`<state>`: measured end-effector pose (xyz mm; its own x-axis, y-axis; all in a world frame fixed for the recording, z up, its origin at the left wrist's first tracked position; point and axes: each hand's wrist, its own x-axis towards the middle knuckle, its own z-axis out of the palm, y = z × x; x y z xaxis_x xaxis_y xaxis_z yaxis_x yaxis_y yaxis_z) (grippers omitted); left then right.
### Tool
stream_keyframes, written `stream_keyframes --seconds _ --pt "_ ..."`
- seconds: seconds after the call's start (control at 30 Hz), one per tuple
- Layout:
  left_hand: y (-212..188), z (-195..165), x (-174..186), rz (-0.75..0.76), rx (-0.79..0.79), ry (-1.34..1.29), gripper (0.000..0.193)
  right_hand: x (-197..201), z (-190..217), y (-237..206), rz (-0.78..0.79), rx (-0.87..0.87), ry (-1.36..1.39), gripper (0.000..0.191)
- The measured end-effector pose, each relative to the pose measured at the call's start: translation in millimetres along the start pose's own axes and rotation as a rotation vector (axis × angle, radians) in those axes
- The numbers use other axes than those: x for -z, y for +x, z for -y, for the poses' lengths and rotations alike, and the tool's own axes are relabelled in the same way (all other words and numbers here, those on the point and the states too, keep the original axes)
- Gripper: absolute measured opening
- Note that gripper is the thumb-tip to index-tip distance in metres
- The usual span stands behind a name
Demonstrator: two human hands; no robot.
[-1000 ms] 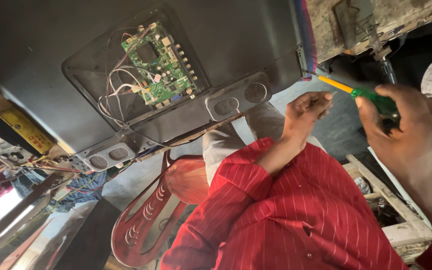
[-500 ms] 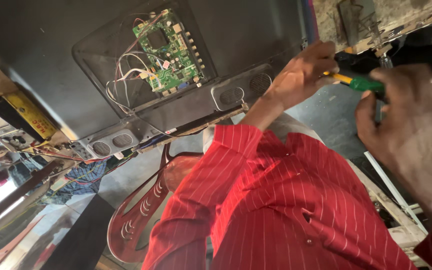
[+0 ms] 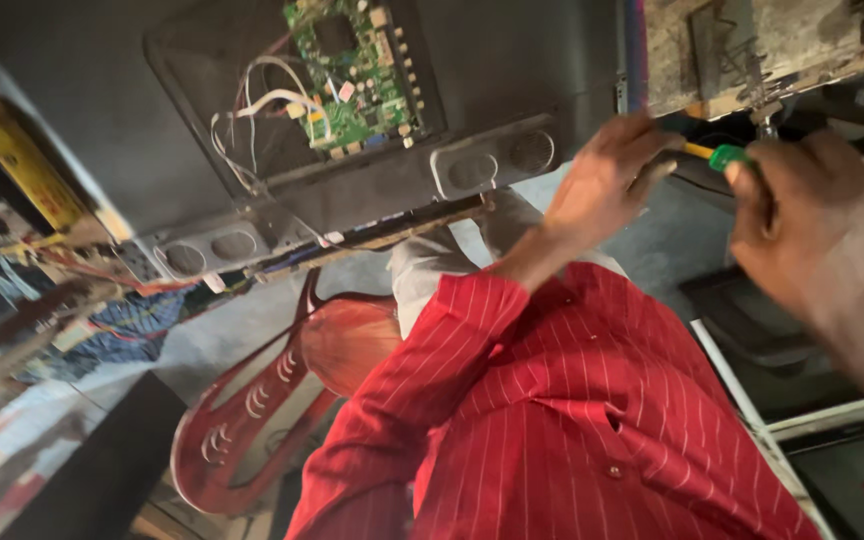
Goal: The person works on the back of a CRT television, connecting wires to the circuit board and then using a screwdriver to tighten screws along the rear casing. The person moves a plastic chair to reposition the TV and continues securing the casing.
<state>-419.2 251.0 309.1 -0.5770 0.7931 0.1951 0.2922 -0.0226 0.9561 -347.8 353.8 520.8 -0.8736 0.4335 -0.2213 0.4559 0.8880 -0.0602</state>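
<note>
A dark flat television back panel (image 3: pixel 512 70) fills the top of the view, its cover off and a green circuit board (image 3: pixel 357 75) with white wires exposed. My right hand (image 3: pixel 812 230) grips the green handle of a screwdriver (image 3: pixel 724 156) whose yellow shaft points left. My left hand (image 3: pixel 602 185), coming out of a red striped sleeve (image 3: pixel 452 350), curls its fingers around the front of that shaft, right at the panel's lower right corner beside an oval speaker grille (image 3: pixel 492 165). The tip is hidden behind my fingers.
A red plastic chair (image 3: pixel 252 420) stands below the panel at lower left. A worn wooden bench edge (image 3: pixel 752 50) sits at the top right. Yellow-edged items and loose cables (image 3: pixel 32 190) crowd the left side. A white frame (image 3: pixel 812 420) lies at the lower right.
Both hands have risen with the screwdriver to the panel's lower right corner. My left hand has closed around the shaft's front. The view has swung, so the circuit board sits higher.
</note>
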Motion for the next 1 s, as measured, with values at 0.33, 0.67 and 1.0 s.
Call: stream_keyframes --seconds 0.33,0.67,1.0 --pt "-58.3 71.4 -36.4 -0.252 0.872 -1.128 0.019 -3.1 -7.8 9.6 0.089 0.259 -0.025 0.013" --pt "-63.9 37.1 -33.5 -0.503 0.781 -0.93 0.024 -29.8 -14.3 -6.1 0.144 0.431 0.011 0.019" --pt "-91.8 33.7 -38.8 -0.641 0.591 -0.811 0.028 -79.5 -62.9 21.8 0.301 0.741 -0.105 0.023"
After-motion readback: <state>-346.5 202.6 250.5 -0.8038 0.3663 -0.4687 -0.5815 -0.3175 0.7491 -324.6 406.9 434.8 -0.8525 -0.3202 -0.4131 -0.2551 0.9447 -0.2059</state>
